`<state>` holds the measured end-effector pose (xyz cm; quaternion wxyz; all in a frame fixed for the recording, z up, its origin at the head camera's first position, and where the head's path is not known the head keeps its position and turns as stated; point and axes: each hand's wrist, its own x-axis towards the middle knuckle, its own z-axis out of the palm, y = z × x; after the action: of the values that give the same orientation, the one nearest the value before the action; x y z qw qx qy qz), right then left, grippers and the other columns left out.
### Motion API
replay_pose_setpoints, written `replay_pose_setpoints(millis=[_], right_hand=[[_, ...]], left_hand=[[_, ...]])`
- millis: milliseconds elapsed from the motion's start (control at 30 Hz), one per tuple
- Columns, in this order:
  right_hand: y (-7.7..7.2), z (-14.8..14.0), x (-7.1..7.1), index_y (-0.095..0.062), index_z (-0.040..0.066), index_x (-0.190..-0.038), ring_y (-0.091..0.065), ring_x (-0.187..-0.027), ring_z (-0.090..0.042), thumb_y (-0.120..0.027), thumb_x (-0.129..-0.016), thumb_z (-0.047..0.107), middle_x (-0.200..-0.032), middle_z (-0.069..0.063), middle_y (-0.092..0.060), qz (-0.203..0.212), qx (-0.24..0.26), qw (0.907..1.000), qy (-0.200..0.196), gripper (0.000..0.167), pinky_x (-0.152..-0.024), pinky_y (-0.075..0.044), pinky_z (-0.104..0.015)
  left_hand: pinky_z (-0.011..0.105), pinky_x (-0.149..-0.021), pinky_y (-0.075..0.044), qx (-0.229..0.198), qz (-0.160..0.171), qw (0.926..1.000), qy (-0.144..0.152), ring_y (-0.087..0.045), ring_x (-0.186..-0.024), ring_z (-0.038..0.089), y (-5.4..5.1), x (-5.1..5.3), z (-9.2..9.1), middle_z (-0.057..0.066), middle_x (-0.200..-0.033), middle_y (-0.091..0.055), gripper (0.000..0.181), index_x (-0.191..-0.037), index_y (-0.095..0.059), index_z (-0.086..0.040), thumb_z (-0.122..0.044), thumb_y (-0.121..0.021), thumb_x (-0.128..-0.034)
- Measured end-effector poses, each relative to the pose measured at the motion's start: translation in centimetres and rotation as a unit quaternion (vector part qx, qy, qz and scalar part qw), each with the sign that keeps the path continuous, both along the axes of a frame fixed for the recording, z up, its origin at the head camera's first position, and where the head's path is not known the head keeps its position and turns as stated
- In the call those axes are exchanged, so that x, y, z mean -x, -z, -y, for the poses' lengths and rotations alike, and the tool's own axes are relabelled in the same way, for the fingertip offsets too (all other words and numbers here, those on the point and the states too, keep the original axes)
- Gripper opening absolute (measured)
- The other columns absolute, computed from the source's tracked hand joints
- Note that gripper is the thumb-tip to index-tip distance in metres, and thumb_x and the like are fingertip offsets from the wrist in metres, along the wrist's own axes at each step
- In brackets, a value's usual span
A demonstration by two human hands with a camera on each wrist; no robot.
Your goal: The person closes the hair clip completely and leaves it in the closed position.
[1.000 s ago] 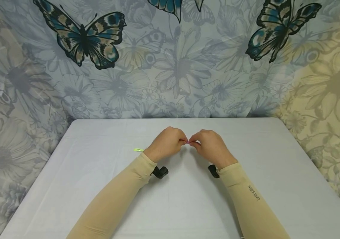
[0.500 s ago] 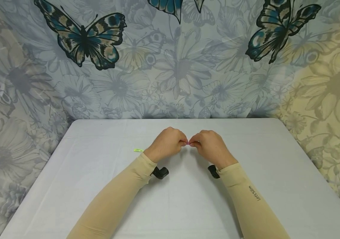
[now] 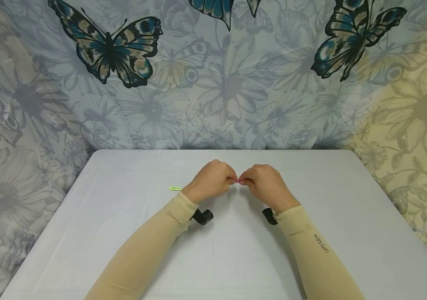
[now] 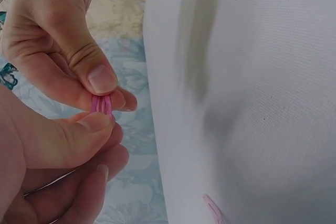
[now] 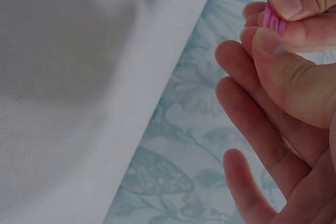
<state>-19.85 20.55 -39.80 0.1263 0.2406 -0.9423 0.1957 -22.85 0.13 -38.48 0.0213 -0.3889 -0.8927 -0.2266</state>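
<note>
A small pink snap hair clip (image 4: 101, 104) is held between my two hands above the far middle of the table. My left hand (image 3: 213, 178) pinches one end between thumb and fingers. At the clip's other end, my right hand (image 3: 266, 181) pinches it the same way, its other fingers spread loosely in the right wrist view. Only the clip's middle, with its parallel bars, shows in the right wrist view; the fingertips cover both ends. A light green clip (image 3: 175, 188) lies on the table to the left of my left wrist.
The white table (image 3: 123, 175) ends in front of a patterned butterfly-and-flower cloth (image 3: 228, 87). Another thin pink item (image 4: 212, 208) lies on the table in the left wrist view, partly cut off. Black wrist cameras hang under both forearms.
Both hands keep their pinch on the pink hair clip and barely move. The whole head view has shifted slightly.
</note>
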Motion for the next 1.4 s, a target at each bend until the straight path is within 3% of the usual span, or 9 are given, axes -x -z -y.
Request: replay_pose_setpoints(millis=[567, 900, 1133, 1400], right_hand=[[-0.04, -0.07, -0.03, -0.088, 0.012, -0.095, -0.075, -0.082, -0.020, -0.089, -0.089, 0.010, -0.089, -0.001, -0.083, 0.002, -0.004, 1.0000, -0.004, 0.007, -0.075, -0.062, -0.039], [-0.02, -0.17, -0.01, -0.088, 0.011, -0.096, -0.077, -0.083, -0.021, -0.088, -0.089, 0.011, -0.091, -0.003, -0.083, 0.008, 0.000, 0.9999, -0.012, 0.007, -0.075, -0.062, -0.039], [-0.10, -0.21, -0.10, -0.088, 0.011, -0.096, -0.077, -0.082, -0.019, -0.088, -0.090, 0.012, -0.090, -0.002, -0.083, 0.014, 0.003, 0.9998, -0.015, 0.006, -0.073, -0.062, -0.037], [-0.06, -0.30, -0.03, -0.089, 0.012, -0.096, -0.076, -0.082, -0.017, -0.088, -0.090, 0.011, -0.090, -0.001, -0.083, 0.024, 0.011, 0.9994, -0.021, 0.006, -0.073, -0.061, -0.036]], left_hand=[[0.023, -0.074, -0.055, 0.000, -0.002, 0.9999, 0.013, -0.071, -0.081, 0.009, 0.21, 0.22, 0.02, -0.001, -0.100, -0.085, 0.015, -0.103, -0.088, -0.010, -0.003, -0.077, -0.0967], [0.021, -0.069, -0.050, -0.005, -0.001, 0.9997, 0.022, -0.065, -0.074, 0.008, 0.21, 0.31, 0.19, -0.002, -0.097, -0.085, 0.014, -0.100, -0.089, -0.012, -0.003, -0.078, -0.0963], [0.023, -0.071, -0.053, -0.016, -0.001, 0.9992, 0.037, -0.070, -0.078, 0.010, 0.40, 0.48, 0.35, -0.001, -0.098, -0.085, 0.013, -0.100, -0.088, -0.010, -0.003, -0.078, -0.0965], [0.019, -0.067, -0.044, -0.026, 0.011, 0.9984, 0.049, -0.058, -0.070, 0.008, 0.31, 0.51, 0.49, -0.001, -0.093, -0.084, 0.014, -0.096, -0.088, -0.007, 0.001, -0.076, -0.0963]])
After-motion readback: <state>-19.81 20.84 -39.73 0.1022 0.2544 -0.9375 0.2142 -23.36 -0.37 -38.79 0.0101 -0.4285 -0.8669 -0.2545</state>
